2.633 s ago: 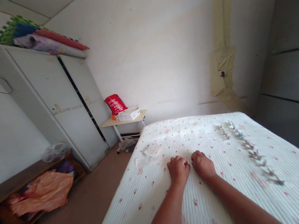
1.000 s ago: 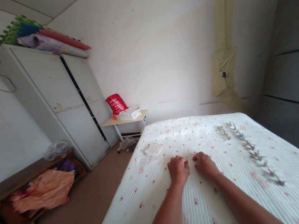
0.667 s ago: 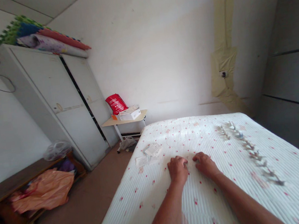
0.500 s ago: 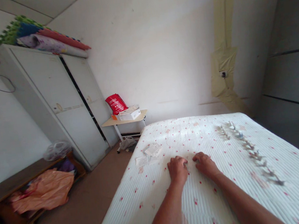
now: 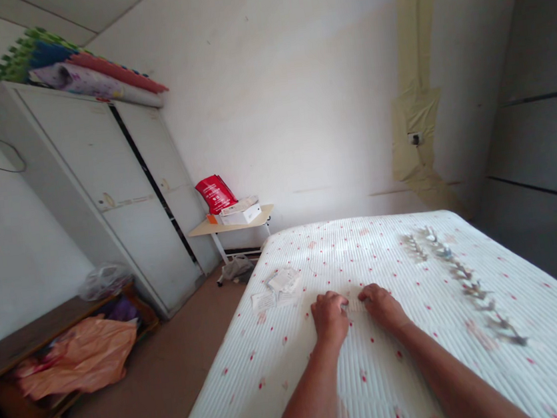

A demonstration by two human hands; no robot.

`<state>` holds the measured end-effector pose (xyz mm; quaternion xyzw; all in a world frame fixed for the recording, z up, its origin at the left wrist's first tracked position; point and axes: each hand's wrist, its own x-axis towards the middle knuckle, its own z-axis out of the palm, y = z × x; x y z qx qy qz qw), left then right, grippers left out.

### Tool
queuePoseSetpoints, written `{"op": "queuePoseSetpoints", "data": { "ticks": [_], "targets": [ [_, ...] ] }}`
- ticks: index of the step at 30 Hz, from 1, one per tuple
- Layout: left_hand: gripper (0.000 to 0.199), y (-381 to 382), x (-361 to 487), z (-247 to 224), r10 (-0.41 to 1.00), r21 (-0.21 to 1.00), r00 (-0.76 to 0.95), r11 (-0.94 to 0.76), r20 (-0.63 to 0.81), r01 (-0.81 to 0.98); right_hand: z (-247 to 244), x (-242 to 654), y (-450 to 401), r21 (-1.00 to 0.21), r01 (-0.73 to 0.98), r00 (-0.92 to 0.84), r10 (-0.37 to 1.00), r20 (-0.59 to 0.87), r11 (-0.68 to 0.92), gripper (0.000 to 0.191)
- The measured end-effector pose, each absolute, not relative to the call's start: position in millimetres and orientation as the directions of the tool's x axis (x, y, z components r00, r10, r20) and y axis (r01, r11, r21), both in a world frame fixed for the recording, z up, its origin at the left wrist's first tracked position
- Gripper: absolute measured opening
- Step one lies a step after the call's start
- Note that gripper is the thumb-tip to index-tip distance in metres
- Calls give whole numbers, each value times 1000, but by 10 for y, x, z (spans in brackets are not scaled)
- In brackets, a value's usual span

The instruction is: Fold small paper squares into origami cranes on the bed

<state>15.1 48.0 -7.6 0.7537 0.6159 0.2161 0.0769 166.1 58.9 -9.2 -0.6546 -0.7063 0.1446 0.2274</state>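
A plain white wall [image 5: 296,99] fills the far side, lightest in the middle and dimmer toward the right, where I see yellowish tape [image 5: 414,32] running down around a socket [image 5: 415,138]. On the left stands a grey cabinet [image 5: 73,172], with foam mats [image 5: 44,54] and a patterned roll [image 5: 93,81] on top. Past it, a small table [image 5: 201,229] bears a red bag [image 5: 215,193] and a white box [image 5: 245,215]. A low wooden bench [image 5: 24,323] sits near left on the brown floor [image 5: 161,376]; grey panels [image 5: 537,139] darken the right, beside a bed [image 5: 338,249] in ribbed white.
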Motion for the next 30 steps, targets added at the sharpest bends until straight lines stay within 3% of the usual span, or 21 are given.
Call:
{"op": "queuePoseSetpoints", "data": {
  "ticks": [7, 12, 30],
  "targets": [
    [25, 470, 161, -21, 974, 378, 143, -199, 173, 904, -106, 1581, 554, -477, 875, 9, 980, 197, 88, 16],
    [16, 472, 178, -44, 969, 373, 130, -203, 210, 905, -99, 1548, 513, -457, 885, 19, 975, 223, 87, 13],
    [18, 480, 167, -55, 969, 389, 129, -205, 212, 898, -126, 1596, 554, -464, 882, 9, 980, 196, 85, 19]
  ]
}}
